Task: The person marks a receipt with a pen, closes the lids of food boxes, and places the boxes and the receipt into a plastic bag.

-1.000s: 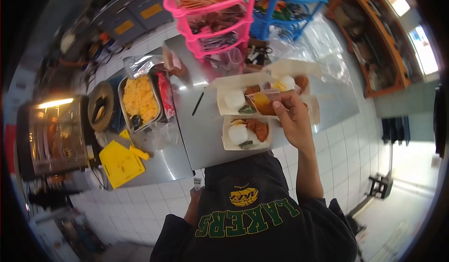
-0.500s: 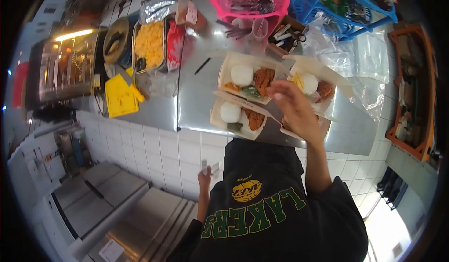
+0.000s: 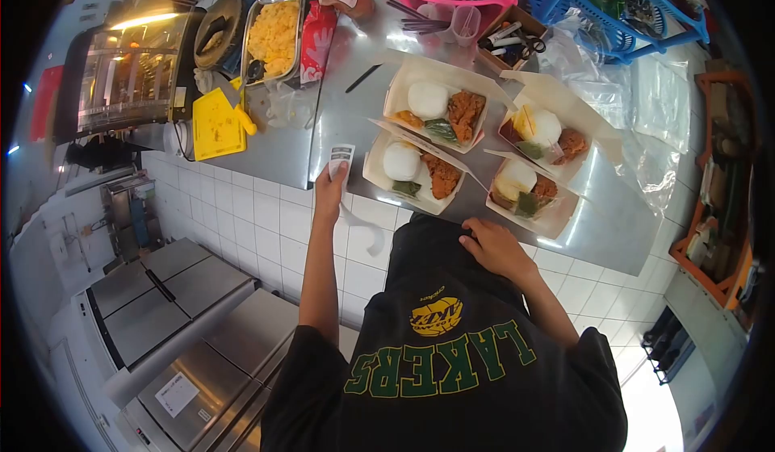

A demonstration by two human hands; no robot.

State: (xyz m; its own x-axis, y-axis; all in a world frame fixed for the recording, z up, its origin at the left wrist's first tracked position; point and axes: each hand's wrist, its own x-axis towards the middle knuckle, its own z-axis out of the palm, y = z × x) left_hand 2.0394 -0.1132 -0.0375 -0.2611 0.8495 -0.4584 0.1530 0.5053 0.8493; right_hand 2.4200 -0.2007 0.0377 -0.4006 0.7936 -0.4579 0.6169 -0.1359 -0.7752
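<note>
My left hand [image 3: 328,190] pinches a printed paper receipt strip [image 3: 341,155] at the table's front edge; its long tail curls down below the hand. My right hand [image 3: 496,249] rests low against my dark clothes, fingers loosely apart, holding nothing. Several open cardboard meal boxes stand in front of me. The near left box [image 3: 379,169] and the far left box [image 3: 395,101] hold white rice, fried chicken and a green packet. To the right, the far box [image 3: 581,121] and the near box [image 3: 557,219] hold rice with yellow-brown sauce, chicken and a green packet.
A steel table [image 3: 347,113] carries everything. At the left are a tray of yellow food [image 3: 274,36], a yellow cutting board [image 3: 216,133] and a lit display cabinet [image 3: 121,73]. Farther back stand a pink basket [image 3: 452,0], a blue basket [image 3: 646,44] and a box with scissors [image 3: 513,44].
My left hand has risen from beside my body to the table edge with the receipt strip. My right hand has withdrawn from above the boxes to my waist, uncovering the near right box.
</note>
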